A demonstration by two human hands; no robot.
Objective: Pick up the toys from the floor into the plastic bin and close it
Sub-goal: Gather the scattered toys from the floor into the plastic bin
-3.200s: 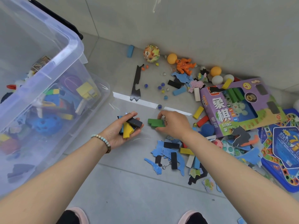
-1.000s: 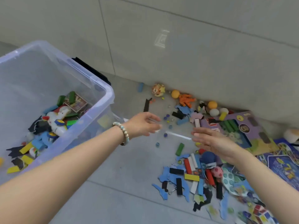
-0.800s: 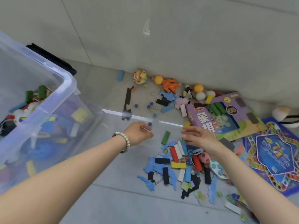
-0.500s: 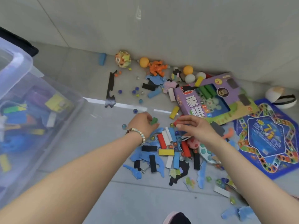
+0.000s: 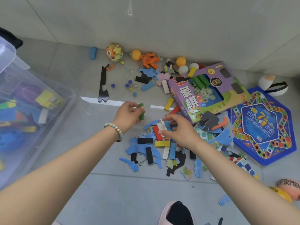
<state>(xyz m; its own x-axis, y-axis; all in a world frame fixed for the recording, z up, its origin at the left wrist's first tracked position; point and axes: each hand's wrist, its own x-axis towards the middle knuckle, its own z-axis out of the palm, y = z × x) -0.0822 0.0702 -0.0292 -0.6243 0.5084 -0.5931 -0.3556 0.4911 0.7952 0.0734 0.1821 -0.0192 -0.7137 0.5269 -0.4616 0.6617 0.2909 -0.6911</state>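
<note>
The left hand [image 5: 129,116] is pinching a green block [image 5: 141,112]; the right hand [image 5: 180,132] is pinching a white block [image 5: 161,126]. Both look light and stiff, likely easiest gripped across narrow sides.

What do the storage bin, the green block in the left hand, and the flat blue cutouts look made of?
Storage bin: clear glossy plastic; toys show through its wall.
Green block, pinched in the left hand: likely painted wood or plastic; matte, sharp-edged.
Flat blue cutouts: probably foam; thin, matte, ragged outlines.
</note>
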